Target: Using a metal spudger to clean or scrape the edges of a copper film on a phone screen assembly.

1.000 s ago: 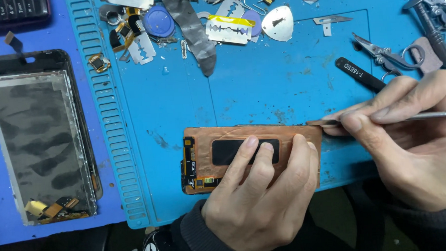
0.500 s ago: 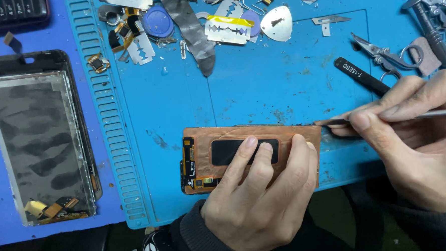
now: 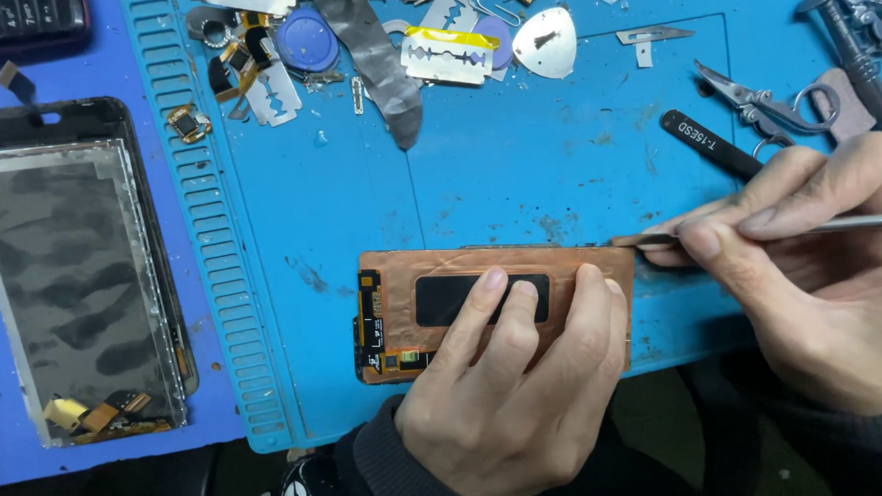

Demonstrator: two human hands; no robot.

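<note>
Copper-coloured, foil-backed rectangular display panel (image 3: 521, 274) lying flat on the blue silicone work mat (image 3: 517, 165) that covers the surface, long axis running left to right, a black rectangular patch at its centre and a strip of black circuit connectors on its left end. The left hand (image 3: 512, 394) presses down on the panel from the near side, fingers (image 3: 483, 301) spread flat across the black patch and the panel's right half. The right hand (image 3: 818, 261) lies just beside the panel's right end, its fingers pinching a slim metal blade tool (image 3: 856, 224) held almost parallel to the long axis, tip at the panel's far right corner; whether the tip sits under the edge cannot be told. Beyond the right hand lie black tweezers (image 3: 709, 142) and small pliers (image 3: 752, 96). Razor blades (image 3: 440, 55), a metal pick (image 3: 545, 43) and loose parts are scattered along the mat's far edge. A dismantled phone frame (image 3: 70, 274) lies well apart to the left.
</note>
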